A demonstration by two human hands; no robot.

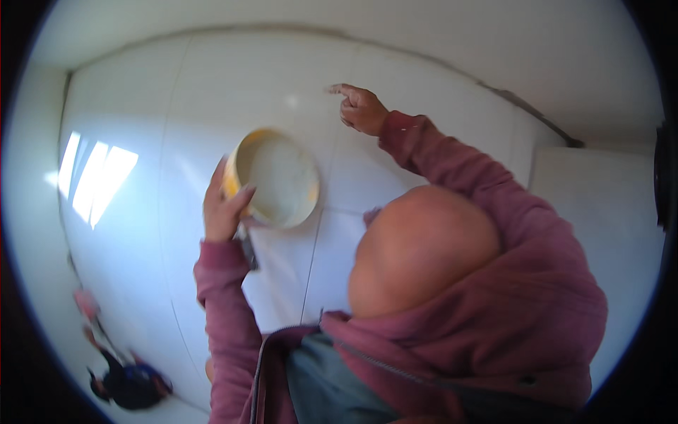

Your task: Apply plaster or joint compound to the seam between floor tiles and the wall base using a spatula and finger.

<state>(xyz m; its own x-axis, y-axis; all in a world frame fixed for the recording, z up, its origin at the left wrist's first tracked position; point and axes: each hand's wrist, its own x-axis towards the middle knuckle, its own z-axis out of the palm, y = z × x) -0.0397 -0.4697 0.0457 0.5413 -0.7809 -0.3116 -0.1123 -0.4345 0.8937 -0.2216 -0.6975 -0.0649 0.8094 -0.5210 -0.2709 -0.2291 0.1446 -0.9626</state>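
Observation:
My left hand (227,205) is closed on the near left side of a round bucket (306,152), with the thumb over its rim. The bucket has a pale inside and a yellow outer wall. It leans so that its mouth faces me; whether its base touches the floor I cannot tell. Beyond it and to the right, my right hand (361,109) is over the pale tiles, apart from the bucket. Its index finger stretches out to the left, while the other fingers are bent. The fingertips look whitish and blurred, and nothing shows in this hand. Beneath my left wrist lies a small dark grey thing (248,252), partly hidden.
Large glossy pale floor tiles (127,219) with thin seams reach to the walls. Bright window reflections (99,177) lie at the left. A person in dark clothing (131,385) is at the lower left, near a blurred pink thing (86,304). A dark object (662,177) stands at the right edge.

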